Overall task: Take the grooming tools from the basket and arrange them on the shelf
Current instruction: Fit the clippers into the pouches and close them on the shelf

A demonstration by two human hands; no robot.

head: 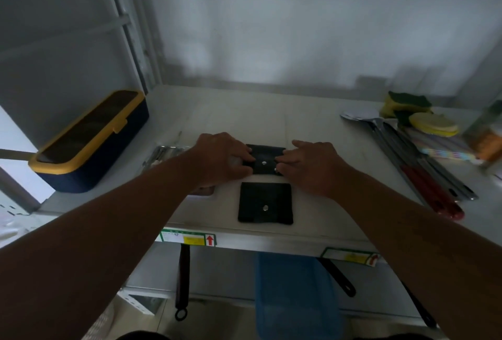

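Observation:
Two black snap-button pouches lie on the white shelf [312,133]. The far pouch [265,157] sits between my hands: my left hand [221,159] pinches its left edge and my right hand [312,167] pinches its right edge. The near pouch [265,203] lies flat by the shelf's front edge, untouched. A bundle of metal grooming tools [165,153] lies left of my left hand, partly hidden by my wrist. No basket is in view.
A navy box with a yellow lid rim [89,141] stands at the shelf's left. At the right lie a metal spoon and long utensils with red handles [423,174], sponges [407,106] and yellow pads [433,123]. Black-handled utensils and a blue cloth [296,293] hang below.

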